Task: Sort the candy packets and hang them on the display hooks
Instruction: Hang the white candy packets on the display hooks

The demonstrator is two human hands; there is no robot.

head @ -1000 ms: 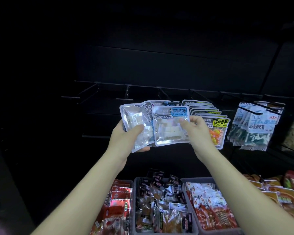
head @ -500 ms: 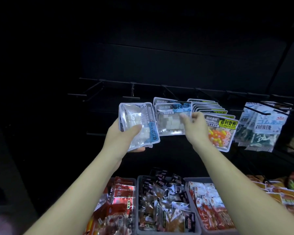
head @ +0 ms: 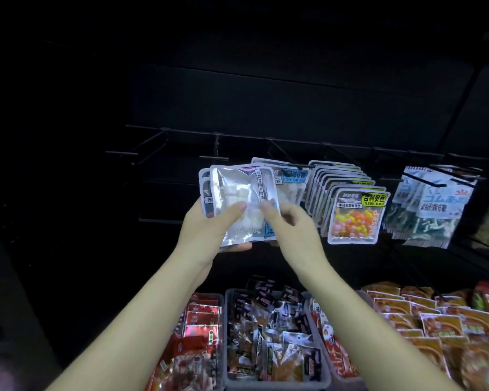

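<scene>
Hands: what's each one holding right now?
Left hand: grips the stack of white packets.
Right hand: pinches the front packet at its right edge.

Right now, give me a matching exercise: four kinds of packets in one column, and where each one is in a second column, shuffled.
Things
1. white candy packets
2. jelly bean packets
3. dark packets
4. shiny red packets

Places
A. in the grey bin
B. gripped in the left hand
C. left of the grey bin
D. hanging on a display hook

Pairs: 1-B, 2-D, 3-A, 4-C.
</scene>
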